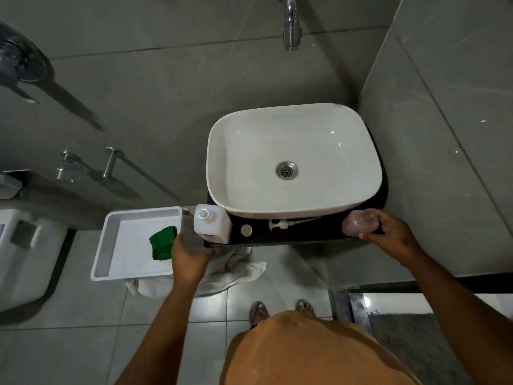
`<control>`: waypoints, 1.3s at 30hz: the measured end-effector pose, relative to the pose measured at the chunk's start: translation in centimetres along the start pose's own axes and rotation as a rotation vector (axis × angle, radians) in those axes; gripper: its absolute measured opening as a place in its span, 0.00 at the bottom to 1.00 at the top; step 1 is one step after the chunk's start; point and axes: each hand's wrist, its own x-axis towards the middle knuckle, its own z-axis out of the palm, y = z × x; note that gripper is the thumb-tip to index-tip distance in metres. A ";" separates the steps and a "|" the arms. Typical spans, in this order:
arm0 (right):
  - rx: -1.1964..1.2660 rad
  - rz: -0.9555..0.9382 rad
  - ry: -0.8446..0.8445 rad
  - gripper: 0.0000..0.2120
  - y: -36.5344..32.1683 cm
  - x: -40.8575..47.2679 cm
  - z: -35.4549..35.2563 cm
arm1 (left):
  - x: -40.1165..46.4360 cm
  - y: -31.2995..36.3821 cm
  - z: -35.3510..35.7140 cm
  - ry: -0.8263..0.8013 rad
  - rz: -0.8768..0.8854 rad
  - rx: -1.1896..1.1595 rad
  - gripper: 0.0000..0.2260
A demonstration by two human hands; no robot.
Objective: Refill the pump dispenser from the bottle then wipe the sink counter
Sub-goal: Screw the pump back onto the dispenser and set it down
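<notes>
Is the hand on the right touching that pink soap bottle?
Touching. The head view shows the right hand with its fingers wrapped around the pink dispenser bottle on the counter; no gap shows.

Single head cam, wide-angle, looks steeply down at sink (291, 162), fairly near.

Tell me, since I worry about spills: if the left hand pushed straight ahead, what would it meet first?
The left hand is already at the white bottle, so it would push that first, likely toward the sink; depth is unclear.
</notes>
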 end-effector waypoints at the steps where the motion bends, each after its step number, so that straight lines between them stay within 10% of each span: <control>1: 0.009 0.006 0.001 0.32 0.1 0.0 0.0 | -1.8 -0.5 0.9 0.091 -0.025 0.016 0.35; 9: 0.011 0.002 -0.002 0.31 0.5 0.1 0.1 | -7.9 2.5 12.4 -0.222 -0.006 -0.201 0.22; 27: 0.045 -0.024 -0.016 0.31 0.9 0.4 0.1 | -2.0 4.2 16.5 -0.165 -0.084 -0.052 0.09; 39: 0.021 -0.015 -0.006 0.31 1.3 0.6 0.1 | -4.0 5.2 19.4 -0.126 -0.443 -0.453 0.17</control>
